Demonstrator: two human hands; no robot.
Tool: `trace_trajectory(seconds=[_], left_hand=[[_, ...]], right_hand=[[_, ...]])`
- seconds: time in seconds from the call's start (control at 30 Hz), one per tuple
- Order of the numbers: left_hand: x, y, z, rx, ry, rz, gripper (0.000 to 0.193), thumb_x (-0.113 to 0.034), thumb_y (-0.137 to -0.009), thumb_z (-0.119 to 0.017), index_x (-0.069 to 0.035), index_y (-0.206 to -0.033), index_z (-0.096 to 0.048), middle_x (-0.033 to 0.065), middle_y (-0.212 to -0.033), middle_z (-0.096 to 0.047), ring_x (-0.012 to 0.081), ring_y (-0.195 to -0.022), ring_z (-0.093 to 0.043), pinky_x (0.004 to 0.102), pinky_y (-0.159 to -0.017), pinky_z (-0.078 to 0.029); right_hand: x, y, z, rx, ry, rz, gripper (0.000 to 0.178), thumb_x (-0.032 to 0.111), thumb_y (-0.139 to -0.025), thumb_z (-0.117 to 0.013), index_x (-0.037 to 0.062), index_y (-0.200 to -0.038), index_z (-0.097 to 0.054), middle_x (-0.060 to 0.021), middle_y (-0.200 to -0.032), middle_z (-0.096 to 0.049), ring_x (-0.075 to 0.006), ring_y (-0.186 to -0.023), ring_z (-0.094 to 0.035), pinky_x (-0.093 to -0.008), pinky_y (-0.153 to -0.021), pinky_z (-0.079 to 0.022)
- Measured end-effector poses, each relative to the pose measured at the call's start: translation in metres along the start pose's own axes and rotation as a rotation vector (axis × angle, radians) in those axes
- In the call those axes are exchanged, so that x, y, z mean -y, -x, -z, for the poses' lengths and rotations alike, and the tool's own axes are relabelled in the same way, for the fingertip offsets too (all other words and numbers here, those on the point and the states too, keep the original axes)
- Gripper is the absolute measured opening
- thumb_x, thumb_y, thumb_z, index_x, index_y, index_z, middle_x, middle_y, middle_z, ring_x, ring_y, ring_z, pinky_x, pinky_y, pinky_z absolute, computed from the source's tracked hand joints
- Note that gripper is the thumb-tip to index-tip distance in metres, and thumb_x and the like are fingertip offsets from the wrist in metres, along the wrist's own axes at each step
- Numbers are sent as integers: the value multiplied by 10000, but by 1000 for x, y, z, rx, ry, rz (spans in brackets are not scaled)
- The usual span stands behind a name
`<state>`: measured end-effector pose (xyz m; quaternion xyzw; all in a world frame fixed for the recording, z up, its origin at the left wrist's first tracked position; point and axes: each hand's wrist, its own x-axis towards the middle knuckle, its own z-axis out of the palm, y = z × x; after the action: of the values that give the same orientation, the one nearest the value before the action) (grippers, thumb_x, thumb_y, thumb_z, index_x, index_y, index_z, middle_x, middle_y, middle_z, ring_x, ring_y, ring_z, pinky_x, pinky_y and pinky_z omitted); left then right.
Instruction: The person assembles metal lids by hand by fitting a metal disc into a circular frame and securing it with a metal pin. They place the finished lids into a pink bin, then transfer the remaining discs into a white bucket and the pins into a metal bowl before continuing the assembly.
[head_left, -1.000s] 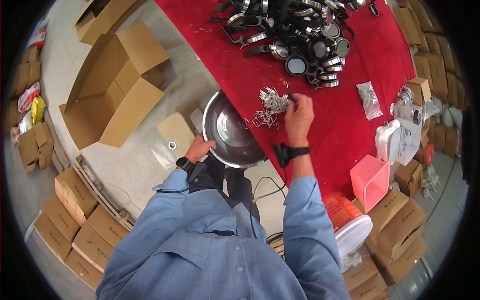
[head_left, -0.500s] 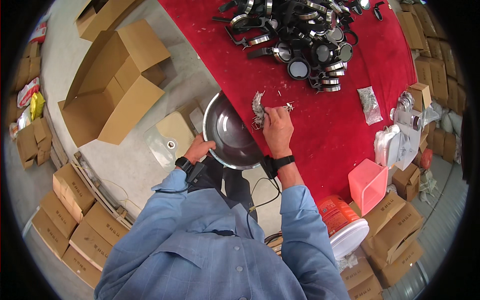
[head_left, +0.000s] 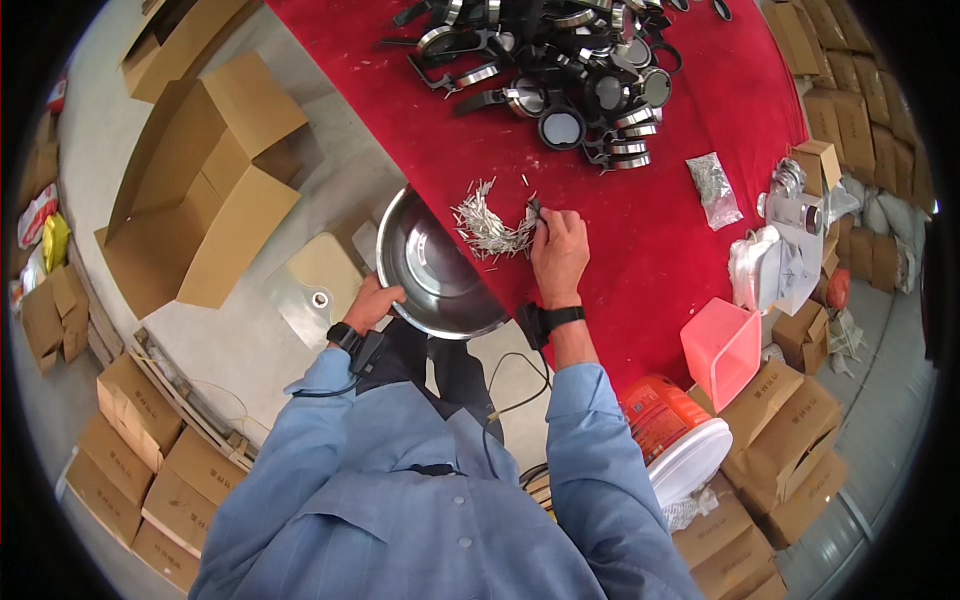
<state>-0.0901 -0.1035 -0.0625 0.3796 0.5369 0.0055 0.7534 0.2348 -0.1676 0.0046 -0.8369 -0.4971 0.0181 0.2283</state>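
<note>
My left hand (head_left: 374, 301) grips the near rim of a round steel bowl (head_left: 432, 268) held at the edge of a table covered in red cloth (head_left: 650, 250). My right hand (head_left: 560, 246) rests on the cloth just right of the bowl, fingers curled against a heap of small thin metal pieces (head_left: 487, 226) that lies at the bowl's far rim. Whether the fingers pinch any pieces I cannot tell. Both wrists wear black bands.
A pile of black and silver round parts (head_left: 570, 70) covers the far table. A clear bag of small parts (head_left: 712, 186), a pink bin (head_left: 722, 349) and an orange bucket (head_left: 668, 426) stand to the right. Open cardboard boxes (head_left: 205, 190) lie at left; more cartons ring the floor.
My right hand has swept from further right on the cloth leftward, drawing the metal pieces to the bowl's rim. The left hand has kept hold of the bowl.
</note>
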Motion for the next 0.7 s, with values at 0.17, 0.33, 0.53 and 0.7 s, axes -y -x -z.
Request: trace_trajectory(seconds=[0.17,0.33,0.53,0.7], left_hand=[[1,1,-1,-16,56,9,505,-72,-776,-623,40,-1263,-552,125,-1022,-683,227,-838,-706,358,-627,-614],[-4,4,-5,-23,69,-2,498,-62,-781,-619,38,-1263,-548,118,-1002,-689,220,-787,-711,350,-631,-617],[-2,4,-5,-22,64,1,490,-42,-783,-614,35,-1262,-550,119,-1014,-688,222,-805,-716,349,-648,-623],[-5,10,-6,-36,102,-9,493,-31,-782,-615,30,-1268,-551,119,-1031,-688,220,-829,-715,349,-653,-623]], right_hand=[[34,21,-1,153,-173,46,149,38,-851,-699,71,-992,-666,-103,-946,-609,-314,-880,-613,-428,-733,-524],[15,-32,-3,-24,-36,50,143,54,-861,-684,77,-1002,-666,-115,-937,-620,-328,-871,-618,-444,-731,-523],[31,-42,-29,20,-4,137,135,56,-849,-677,80,-982,-662,-117,-918,-603,-333,-851,-607,-444,-724,-524],[69,1,-31,171,-86,248,153,54,-819,-667,91,-968,-668,-106,-903,-593,-307,-849,-604,-436,-707,-508]])
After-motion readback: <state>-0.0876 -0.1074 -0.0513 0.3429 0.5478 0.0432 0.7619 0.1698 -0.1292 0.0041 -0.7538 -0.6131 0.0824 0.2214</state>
